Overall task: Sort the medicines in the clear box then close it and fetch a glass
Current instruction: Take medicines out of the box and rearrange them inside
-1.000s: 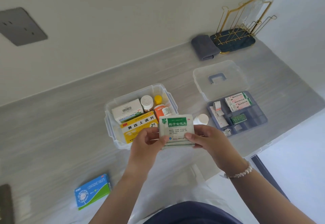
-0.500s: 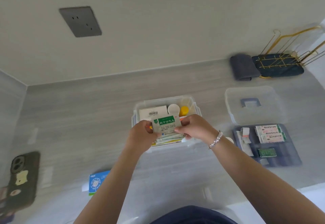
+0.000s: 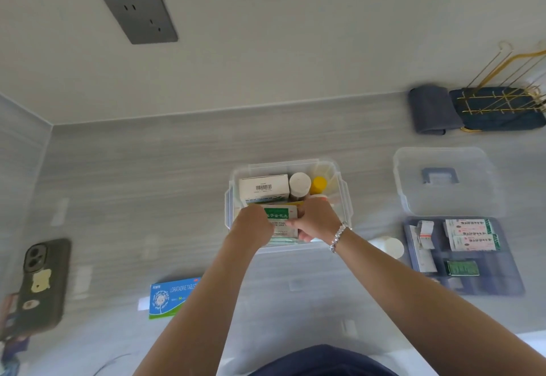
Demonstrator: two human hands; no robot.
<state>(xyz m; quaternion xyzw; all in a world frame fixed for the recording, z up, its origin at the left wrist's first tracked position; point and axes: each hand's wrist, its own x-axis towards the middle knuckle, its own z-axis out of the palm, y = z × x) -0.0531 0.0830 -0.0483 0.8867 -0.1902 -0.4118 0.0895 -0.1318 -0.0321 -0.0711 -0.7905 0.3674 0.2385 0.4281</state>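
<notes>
The clear box (image 3: 344,195) stands in the middle of the grey counter. It holds a white barcode carton (image 3: 263,188), a white-capped bottle (image 3: 300,183) and a yellow-capped bottle (image 3: 319,185). Both hands are inside its front half, holding a stack of green-and-white sachets (image 3: 280,217). My left hand (image 3: 254,226) grips the stack's left edge. My right hand (image 3: 314,219) grips its right edge. The box's clear lid (image 3: 443,195) with a grey handle lies to the right. In front of the lid lies a blue divided tray (image 3: 487,285) with small packets.
A blue loratadine carton (image 3: 168,297) lies on the counter at the front left, partly under my left arm. A white round cap (image 3: 393,247) sits beside the tray. A phone (image 3: 41,282) lies far left. A folded grey cloth (image 3: 431,114) and gold wire rack (image 3: 502,103) stand back right.
Both hands carried the sachet stack from in front of the box forward and down into it. The camera view swung left.
</notes>
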